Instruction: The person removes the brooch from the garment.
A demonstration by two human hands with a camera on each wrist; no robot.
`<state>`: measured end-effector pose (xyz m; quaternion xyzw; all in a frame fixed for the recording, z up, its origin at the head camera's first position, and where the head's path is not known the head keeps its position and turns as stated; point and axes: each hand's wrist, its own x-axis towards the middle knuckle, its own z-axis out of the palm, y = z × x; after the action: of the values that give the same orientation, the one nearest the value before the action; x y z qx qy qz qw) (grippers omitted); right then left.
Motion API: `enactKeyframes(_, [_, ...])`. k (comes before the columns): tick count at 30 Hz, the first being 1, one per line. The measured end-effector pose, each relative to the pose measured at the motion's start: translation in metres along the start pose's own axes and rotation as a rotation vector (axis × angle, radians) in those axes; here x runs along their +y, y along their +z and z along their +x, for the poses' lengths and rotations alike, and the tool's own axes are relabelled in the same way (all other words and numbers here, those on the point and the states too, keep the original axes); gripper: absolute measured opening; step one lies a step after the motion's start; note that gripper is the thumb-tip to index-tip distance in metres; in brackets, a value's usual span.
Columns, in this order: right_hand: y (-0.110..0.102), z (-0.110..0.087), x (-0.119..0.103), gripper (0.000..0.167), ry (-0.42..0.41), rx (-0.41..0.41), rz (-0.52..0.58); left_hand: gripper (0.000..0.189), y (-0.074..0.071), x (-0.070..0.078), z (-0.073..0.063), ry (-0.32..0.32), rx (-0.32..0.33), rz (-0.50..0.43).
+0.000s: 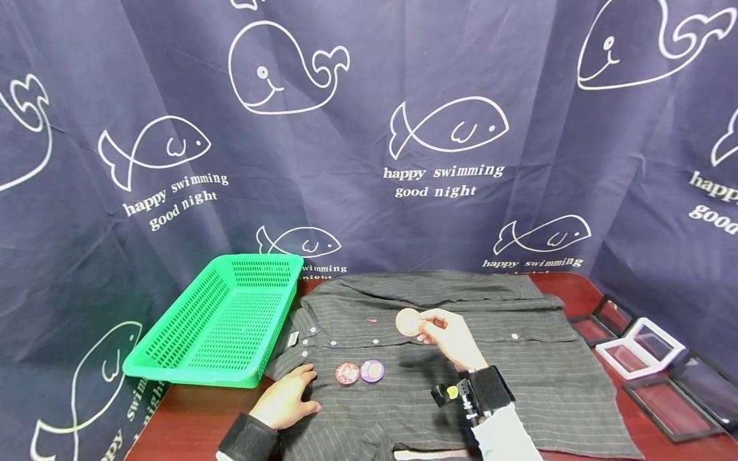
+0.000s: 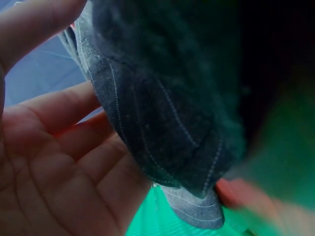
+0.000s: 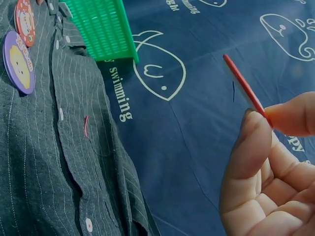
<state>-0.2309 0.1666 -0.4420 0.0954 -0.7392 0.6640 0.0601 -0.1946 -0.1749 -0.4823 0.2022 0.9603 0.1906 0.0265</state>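
Observation:
A dark grey pinstriped button shirt (image 1: 553, 378) lies spread out, its collar toward the left. Two round badges, one red (image 1: 347, 373) and one purple (image 1: 372, 371), sit side by side on its front. Between thumb and index finger my right hand (image 1: 452, 336) pinches a third round badge (image 1: 408, 322), raised over the shirt. Seen edge-on in the right wrist view, that badge (image 3: 244, 87) has a red rim and a thin pin wire standing off its back. My left hand (image 1: 286, 398) rests on the shirt below the collar, fingers loosely extended; in its wrist view a cloth fold (image 2: 147, 118) hides the fingertips.
A green plastic basket (image 1: 230, 320) stands at the left. Several framed cases, among them a white one (image 1: 640, 349), stand opened along the right edge of the red-brown table (image 1: 190, 416). A small red strip (image 1: 371, 320) lies on the shirt. Behind hangs a blue curtain (image 1: 357, 141).

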Motion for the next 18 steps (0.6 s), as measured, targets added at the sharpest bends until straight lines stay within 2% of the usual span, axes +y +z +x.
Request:
enactKeyframes(5, [-0.003, 0.001, 0.0, 0.024, 0.005, 0.024, -0.007, 0.055, -0.002, -0.001, 0.001, 0.018, 0.015, -0.026])
enactKeyframes(9, [-0.006, 0.0, -0.002, 0.022, -0.002, 0.055, -0.024, 0.05, 0.002, 0.0, 0.007, 0.022, 0.09, -0.044])
enactKeyframes(13, [-0.008, -0.002, -0.007, 0.022, -0.002, 0.082, -0.029, 0.046, 0.001, 0.011, 0.016, 0.0, 0.195, -0.108])
enactKeyframes(18, [-0.008, -0.005, -0.015, 0.019, -0.022, 0.096, -0.033, 0.043, -0.006, 0.032, 0.027, 0.007, 0.284, -0.215])
